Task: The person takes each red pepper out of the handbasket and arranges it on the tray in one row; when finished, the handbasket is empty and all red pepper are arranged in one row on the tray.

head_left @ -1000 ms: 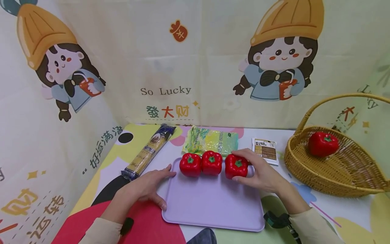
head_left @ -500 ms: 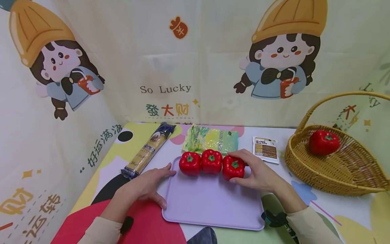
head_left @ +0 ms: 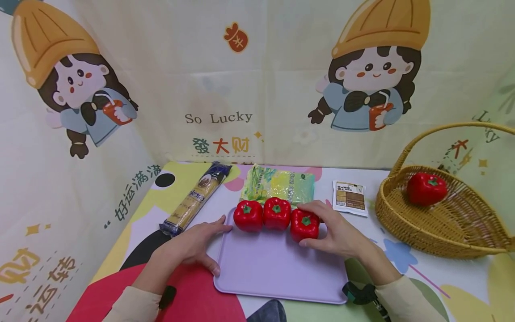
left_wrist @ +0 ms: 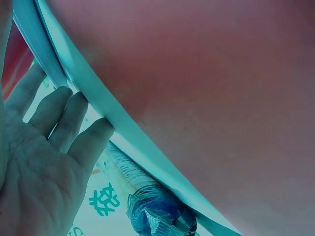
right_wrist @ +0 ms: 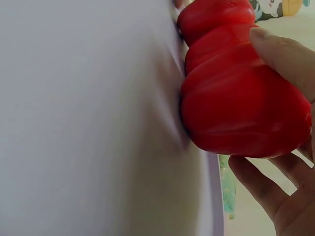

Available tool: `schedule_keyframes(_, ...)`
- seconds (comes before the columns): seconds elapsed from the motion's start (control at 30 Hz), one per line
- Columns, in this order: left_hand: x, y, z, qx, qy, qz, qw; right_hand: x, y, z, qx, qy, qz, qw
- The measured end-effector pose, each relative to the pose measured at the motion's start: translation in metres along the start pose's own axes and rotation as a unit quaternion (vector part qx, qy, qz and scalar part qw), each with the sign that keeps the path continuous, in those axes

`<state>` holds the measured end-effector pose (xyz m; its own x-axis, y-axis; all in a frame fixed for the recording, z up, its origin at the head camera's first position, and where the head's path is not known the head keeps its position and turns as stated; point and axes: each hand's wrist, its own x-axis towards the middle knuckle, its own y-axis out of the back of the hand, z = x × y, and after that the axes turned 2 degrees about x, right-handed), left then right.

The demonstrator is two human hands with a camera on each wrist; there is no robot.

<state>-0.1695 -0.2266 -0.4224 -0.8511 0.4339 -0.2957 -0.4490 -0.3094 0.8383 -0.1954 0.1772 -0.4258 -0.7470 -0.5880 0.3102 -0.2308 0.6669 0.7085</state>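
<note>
Three red bell peppers stand in a row along the back of a lilac tray: a left one, a middle one and a right one. My right hand grips the right pepper, thumb on one side and fingers on the other. That pepper sits slightly nearer the front than its neighbours, against the middle one. At the tray's left edge rests my left hand, fingers and thumb spread, holding nothing; the left wrist view shows its fingertips close to the tray's rim.
A wicker basket with one red bell pepper stands at the right. Behind the tray lie a green-yellow packet and a small white-brown sachet. A pack of spaghetti lies at the left.
My right hand has moved the right pepper leftward until it meets the middle one. The other two peppers have shifted slightly left. My left hand has stayed at the tray's edge.
</note>
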Motion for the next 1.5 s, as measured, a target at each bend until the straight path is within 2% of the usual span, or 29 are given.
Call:
schedule_keyframes(0.23, 0.001, 0.0, 0.0, 0.005, -0.004, 0.005, 1.0, -0.003, 0.0, -0.003, -0.006, -0.031, 0.004, 0.9995)
schedule_keyframes(0.63, -0.001, -0.001, 0.001, -0.005, 0.006, 0.001, 1.0, -0.003, 0.001, -0.006, -0.02, -0.022, 0.009, 0.9995)
schedule_keyframes(0.87, 0.0, -0.001, 0.001, -0.005, 0.002, 0.003, 1.0, -0.005, 0.011, -0.01, -0.026, -0.031, 0.011, 0.9991)
schedule_keyframes(1.07, 0.001, -0.002, 0.001, 0.008, -0.01, 0.008, 0.9999, -0.009, 0.022, -0.009, -0.034, -0.024, 0.019, 0.9989)
schedule_keyframes(1.5, 0.001, 0.0, 0.001, 0.006, 0.001, 0.003, 1.0, -0.014, 0.044, -0.008, -0.076, -0.02, 0.03, 0.9965)
